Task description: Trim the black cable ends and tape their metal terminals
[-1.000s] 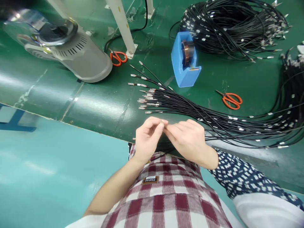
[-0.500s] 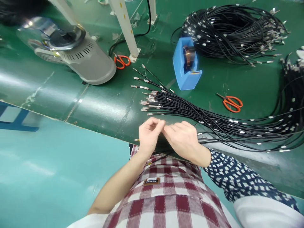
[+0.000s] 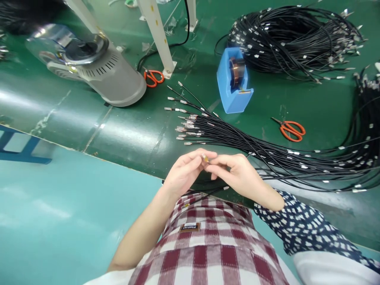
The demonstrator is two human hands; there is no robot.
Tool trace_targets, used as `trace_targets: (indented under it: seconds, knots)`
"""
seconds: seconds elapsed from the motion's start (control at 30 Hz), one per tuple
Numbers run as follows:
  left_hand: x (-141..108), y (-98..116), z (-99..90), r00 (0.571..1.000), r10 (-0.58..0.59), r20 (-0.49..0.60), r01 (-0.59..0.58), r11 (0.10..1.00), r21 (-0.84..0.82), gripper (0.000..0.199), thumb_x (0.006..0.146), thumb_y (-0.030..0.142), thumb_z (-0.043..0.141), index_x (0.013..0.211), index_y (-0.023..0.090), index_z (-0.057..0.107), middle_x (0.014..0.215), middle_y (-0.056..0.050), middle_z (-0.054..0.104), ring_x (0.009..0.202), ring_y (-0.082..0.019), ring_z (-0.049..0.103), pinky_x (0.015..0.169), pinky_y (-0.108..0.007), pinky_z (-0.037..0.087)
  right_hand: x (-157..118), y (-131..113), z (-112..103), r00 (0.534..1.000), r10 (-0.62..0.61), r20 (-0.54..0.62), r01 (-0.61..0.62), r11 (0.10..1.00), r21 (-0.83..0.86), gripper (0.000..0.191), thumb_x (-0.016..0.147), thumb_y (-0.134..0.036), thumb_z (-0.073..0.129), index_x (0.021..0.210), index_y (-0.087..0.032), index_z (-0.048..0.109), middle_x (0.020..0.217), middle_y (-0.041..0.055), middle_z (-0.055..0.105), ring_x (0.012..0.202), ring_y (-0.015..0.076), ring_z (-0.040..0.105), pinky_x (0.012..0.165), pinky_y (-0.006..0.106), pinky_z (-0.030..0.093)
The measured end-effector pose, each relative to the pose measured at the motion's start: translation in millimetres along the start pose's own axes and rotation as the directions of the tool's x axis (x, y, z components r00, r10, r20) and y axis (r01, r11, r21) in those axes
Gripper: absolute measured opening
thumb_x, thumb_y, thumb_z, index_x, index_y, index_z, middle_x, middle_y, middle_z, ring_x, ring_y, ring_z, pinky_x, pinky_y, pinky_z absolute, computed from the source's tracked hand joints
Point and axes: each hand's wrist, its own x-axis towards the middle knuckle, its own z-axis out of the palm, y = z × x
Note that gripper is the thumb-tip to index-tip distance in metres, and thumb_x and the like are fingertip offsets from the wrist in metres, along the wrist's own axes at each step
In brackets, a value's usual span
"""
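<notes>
At the bench's front edge, my left hand (image 3: 184, 171) pinches a small cable connector (image 3: 205, 158) with a yellowish wrap, between thumb and fingers. My right hand (image 3: 242, 176) meets it from the other side, thumb and forefinger closed on the cable just behind the connector; that grip is partly hidden. Below the hands, a few black cables run over the edge onto the checked apron (image 3: 204, 237). Just beyond lies a bundle of black cables (image 3: 246, 138) with white tags, its metal-tipped ends (image 3: 190, 124) fanned to the left.
A blue tape dispenser (image 3: 234, 85) with amber tape stands behind the bundle. Orange-handled scissors (image 3: 292, 130) lie to its right, another pair (image 3: 154, 78) beside a grey machine (image 3: 118, 79). A large cable coil (image 3: 285, 39) is at back right. A white post (image 3: 157, 37) rises from the bench.
My hands have turned and opened out, so the connector with its yellowish wrap now shows between the fingertips. My right hand has shifted slightly to the right.
</notes>
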Motion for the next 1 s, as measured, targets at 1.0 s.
trace_targets:
  seconds: [1.0]
  knots:
    - [-6, -8, 2.0, 0.929, 0.317, -0.19, -0.241, 0.91, 0.338, 0.017, 0.087, 0.033, 0.073, 0.099, 0.023, 0.079, 0.094, -0.006, 0.069, 0.068, -0.012, 0.056, 0.066, -0.026, 0.049, 1, 11, 5, 0.99, 0.092, -0.111, -0.063, 0.969, 0.239, 0.015, 0.085, -0.033, 0.073, 0.083, -0.019, 0.077, 0.071, 0.0012, 0.075, 0.06, 0.013, 0.066, 0.056, 0.023, 0.049]
